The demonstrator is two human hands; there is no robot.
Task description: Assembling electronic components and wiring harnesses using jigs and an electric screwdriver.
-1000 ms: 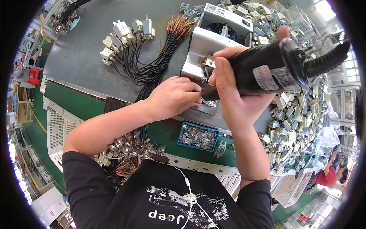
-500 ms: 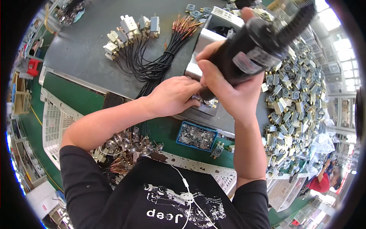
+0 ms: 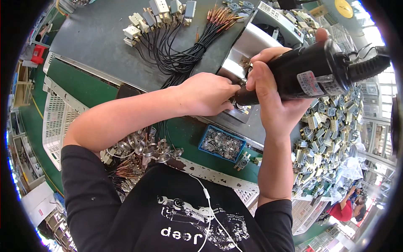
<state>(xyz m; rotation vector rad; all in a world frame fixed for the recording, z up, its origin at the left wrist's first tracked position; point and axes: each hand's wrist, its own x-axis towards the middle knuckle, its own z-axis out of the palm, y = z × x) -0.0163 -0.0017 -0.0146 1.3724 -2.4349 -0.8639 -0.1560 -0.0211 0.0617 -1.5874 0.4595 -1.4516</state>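
Note:
A black electric power screwdriver is gripped in my right hand, fingers wrapped round its body. It lies slanted, its corded rear end up to the right and its nose down to the left. My left hand is closed at that nose, thumb and fingers pinched together; whatever they hold is hidden. Just under the nose, a small metal part with brass-coloured prongs shows on a flat metal block. Right behind both hands stands a silver metal machine with a dark round opening.
Black cables with copper-coloured ends and plug blocks lie on the grey table. A blue tray of small metal pieces sits nearer me. Many grey and cream socket parts are heaped at right. Metal rings hang left of my body.
The screwdriver's rear end has swung down and to the right, so it lies flatter. My left hand stays at its nose. The whole view has shifted slightly.

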